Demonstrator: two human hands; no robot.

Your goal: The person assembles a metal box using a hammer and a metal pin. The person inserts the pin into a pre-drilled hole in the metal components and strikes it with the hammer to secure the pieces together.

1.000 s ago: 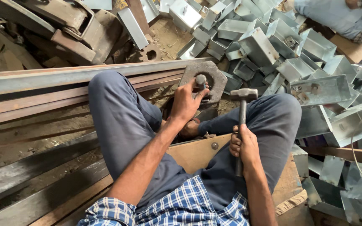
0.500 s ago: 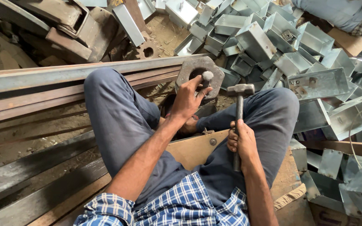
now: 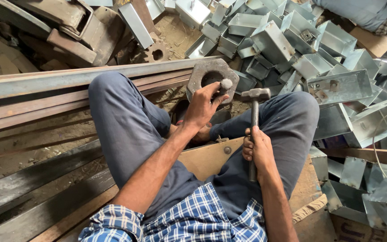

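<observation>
I sit with knees apart in grey trousers. My left hand [image 3: 204, 105] grips a short metal punch [image 3: 225, 84], its round head pointing up, held against a thick octagonal steel block [image 3: 200, 71] with a round hole. My right hand [image 3: 257, 150] holds the handle of a steel hammer [image 3: 255, 95]. The hammer head hovers just right of the punch, a small gap apart.
Long rusty steel beams [image 3: 45, 85] run across on the left. A heap of galvanised sheet-metal boxes [image 3: 292, 45] fills the upper right and right side. Scrap iron parts [image 3: 68, 27] lie at upper left. A cardboard sheet [image 3: 207, 157] lies under my legs.
The view shifted slightly left and down. The hammer stayed raised beside the punch, drifting a little closer to it. My left hand kept the punch on the block.
</observation>
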